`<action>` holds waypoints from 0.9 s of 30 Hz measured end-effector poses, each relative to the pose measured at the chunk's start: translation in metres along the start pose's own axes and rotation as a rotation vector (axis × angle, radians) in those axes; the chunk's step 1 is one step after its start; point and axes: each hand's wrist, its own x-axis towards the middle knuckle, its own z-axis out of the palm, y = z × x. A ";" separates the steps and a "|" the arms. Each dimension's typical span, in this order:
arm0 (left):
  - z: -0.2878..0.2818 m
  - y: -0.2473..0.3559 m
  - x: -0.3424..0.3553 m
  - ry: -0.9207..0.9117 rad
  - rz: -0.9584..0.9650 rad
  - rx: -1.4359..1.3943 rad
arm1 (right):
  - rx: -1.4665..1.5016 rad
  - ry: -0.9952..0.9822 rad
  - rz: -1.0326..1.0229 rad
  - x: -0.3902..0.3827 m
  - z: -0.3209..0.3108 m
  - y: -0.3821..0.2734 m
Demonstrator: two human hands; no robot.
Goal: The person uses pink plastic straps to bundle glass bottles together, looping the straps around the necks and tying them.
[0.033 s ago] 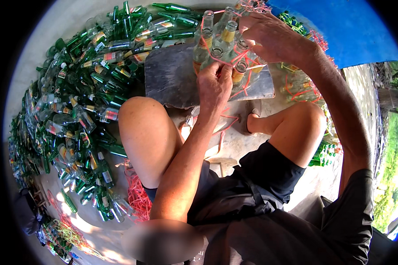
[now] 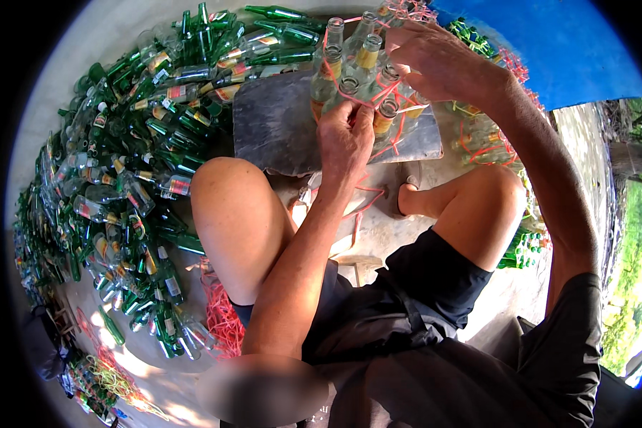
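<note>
Clear glass bottles (image 2: 368, 58), neck-up in close cluster on dark worktop (image 2: 267, 128), between 12 and 1 o'clock; pinkish-red strap (image 2: 386, 90) laced among necks. Left hand (image 2: 345, 137), at cluster's 6 o'clock side: thumb and fingers pinched together, apparently on strap. Right hand (image 2: 435, 60), at 2 o'clock side: fingers bent over necks; whether they grasp strap, cannot tell. Step in hand, by judgement: binding bottles at necks. Next move seems to call for steady left pinch, strap drawn taut. Green bottle heap (image 2: 165, 132) at 10 o'clock.

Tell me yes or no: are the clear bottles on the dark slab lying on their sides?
No, the clear bottles stand upright on the dark slab, mouths up.
</note>
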 end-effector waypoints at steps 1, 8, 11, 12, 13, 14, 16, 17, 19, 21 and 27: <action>0.000 -0.001 0.000 0.003 0.027 -0.011 | 0.003 -0.014 0.016 0.000 0.004 0.002; 0.003 0.002 -0.001 -0.018 0.064 -0.019 | -0.003 0.042 0.049 -0.006 0.013 0.010; 0.003 0.007 -0.003 -0.023 0.033 -0.034 | 0.025 0.043 0.096 -0.003 0.017 0.012; 0.004 0.007 -0.003 -0.022 0.022 -0.041 | 0.021 0.045 0.084 -0.002 0.018 0.013; 0.005 0.006 -0.003 -0.013 0.042 -0.054 | 0.017 0.047 0.072 -0.001 0.018 0.013; 0.006 0.004 -0.003 -0.003 0.062 -0.067 | 0.012 0.042 0.074 0.001 0.020 0.014; 0.008 0.004 -0.002 -0.001 0.073 -0.065 | 0.000 0.030 0.084 0.002 0.022 0.017; 0.008 0.004 -0.002 -0.005 0.063 -0.049 | 0.007 0.030 0.087 0.002 0.022 0.020; 0.008 0.003 -0.002 -0.008 0.046 -0.032 | 0.023 0.032 0.089 0.003 0.023 0.023; 0.008 0.001 -0.002 -0.005 0.029 -0.031 | 0.016 0.034 0.090 0.007 0.023 0.024; 0.010 0.000 -0.001 -0.001 0.028 -0.066 | 0.133 -0.115 0.099 0.022 0.022 0.029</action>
